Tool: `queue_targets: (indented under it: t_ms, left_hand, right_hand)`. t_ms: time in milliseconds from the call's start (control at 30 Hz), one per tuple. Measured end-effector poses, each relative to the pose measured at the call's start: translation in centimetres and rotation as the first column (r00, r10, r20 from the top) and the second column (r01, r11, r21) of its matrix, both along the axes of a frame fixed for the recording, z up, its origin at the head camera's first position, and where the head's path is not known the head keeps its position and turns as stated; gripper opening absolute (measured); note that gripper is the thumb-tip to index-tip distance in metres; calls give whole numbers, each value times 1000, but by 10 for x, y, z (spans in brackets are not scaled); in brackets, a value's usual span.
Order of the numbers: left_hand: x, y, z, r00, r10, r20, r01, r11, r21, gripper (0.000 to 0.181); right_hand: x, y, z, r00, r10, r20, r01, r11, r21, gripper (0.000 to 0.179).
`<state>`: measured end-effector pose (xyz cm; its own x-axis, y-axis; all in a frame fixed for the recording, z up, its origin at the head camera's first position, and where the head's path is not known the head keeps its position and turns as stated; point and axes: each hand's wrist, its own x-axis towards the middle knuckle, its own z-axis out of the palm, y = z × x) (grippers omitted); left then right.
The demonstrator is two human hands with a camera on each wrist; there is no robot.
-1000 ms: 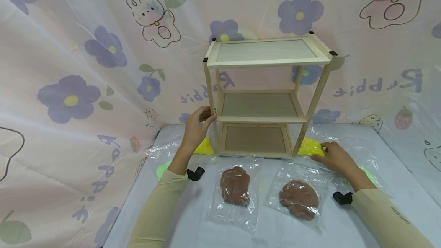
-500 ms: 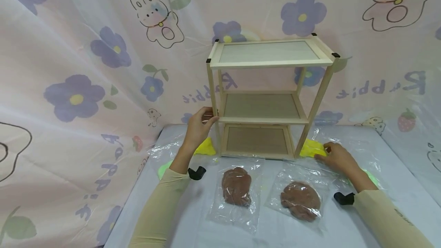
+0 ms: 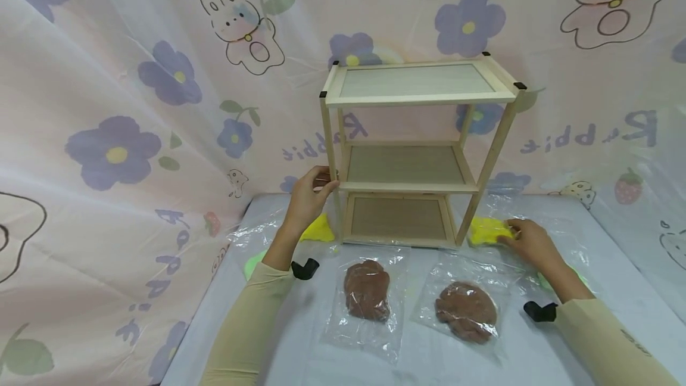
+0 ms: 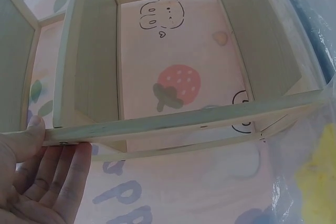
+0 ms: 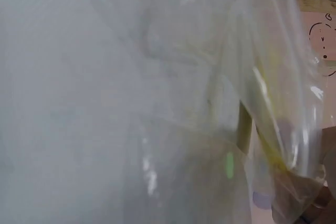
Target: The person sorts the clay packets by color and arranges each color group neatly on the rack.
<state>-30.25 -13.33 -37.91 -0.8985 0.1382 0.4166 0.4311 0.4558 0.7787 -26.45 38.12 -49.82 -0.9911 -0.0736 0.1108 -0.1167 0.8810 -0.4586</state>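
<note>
Left hand (image 3: 309, 196) pinches rack (image 3: 407, 164), right hand (image 3: 533, 245) yellow lump (image 3: 488, 231); white tabletop (image 3: 300, 338), flowered curtain (image 3: 375, 5) behind

**Visibility Findings: Obstruction, Cropping and Blur**

In the head view, the fingertips of your left hand (image 3: 311, 200) pass out of sight behind a post of the wooden rack (image 3: 408, 164). Your right hand (image 3: 536, 246) covers one end of the right yellow lump (image 3: 486, 231). Your left forearm (image 3: 284, 244) partly hides the left yellow lump (image 3: 320, 229) and the left green lump (image 3: 252, 264). Both your sleeves run off the frame; the right sleeve's marking (image 3: 635, 342) is too small to read. The left wrist view crops your left hand, the wooden rack and the left yellow lump. The right wrist view is blurred, veiled by plastic film (image 5: 189, 177), with your right hand cut off.
</note>
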Motion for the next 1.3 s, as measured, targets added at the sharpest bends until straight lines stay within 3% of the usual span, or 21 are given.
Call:
queue_targets:
  t_ms: [333, 800, 933, 1300]
  left_hand:
    - [-1, -2, 0, 1000, -15, 1, 15, 1000, 0, 32]
    - [-1, -3, -1, 1000, -18, 1, 18, 1000, -9, 32]
    - [-1, -3, 0, 1000, -21, 1, 21, 1000, -4, 31]
    - [-2, -2, -1, 1000, -13, 8, 13, 1000, -5, 32]
  right_hand:
    - [12, -1, 2, 983, -103, -149, 99, 994, -36, 55]
    - [35, -8, 19, 936, -210, -283, 171, 973, -154, 51]
    - [44, -9, 26, 909, -239, -342, 186, 966, -181, 49]
    - [55, -9, 45, 802, -301, -516, 175, 944, -279, 45]
